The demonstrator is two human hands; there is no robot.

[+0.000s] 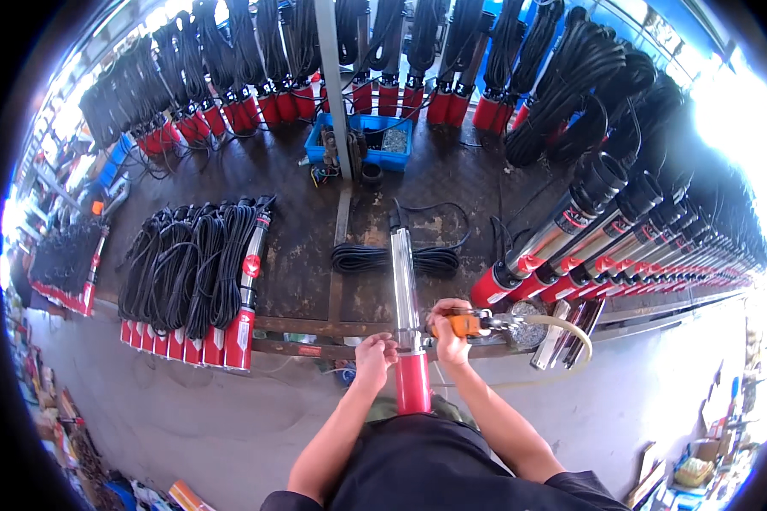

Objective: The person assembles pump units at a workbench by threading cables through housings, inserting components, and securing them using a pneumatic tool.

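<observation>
A long submersible pump (404, 281) lies lengthwise in front of me, its polished tube on the bench and its red end toward my body. A coil of black cable (362, 258) rests across the bench by its upper part. My right hand (452, 341) grips an orange pneumatic screwdriver (466, 324), held sideways just right of the pump's collar. On the opposite side of the collar, my left hand (373, 359) has its fingertips pinched together close to the tube. Whatever those fingertips hold is too small to make out.
Several cabled pumps lie in a bundle (198, 264) at left. More pumps (571, 226) lean in a long row at right, and others stand along the back. A metal post (332, 94) rises beside a blue parts bin (396, 162). A pale hose (584, 341) curves from the screwdriver.
</observation>
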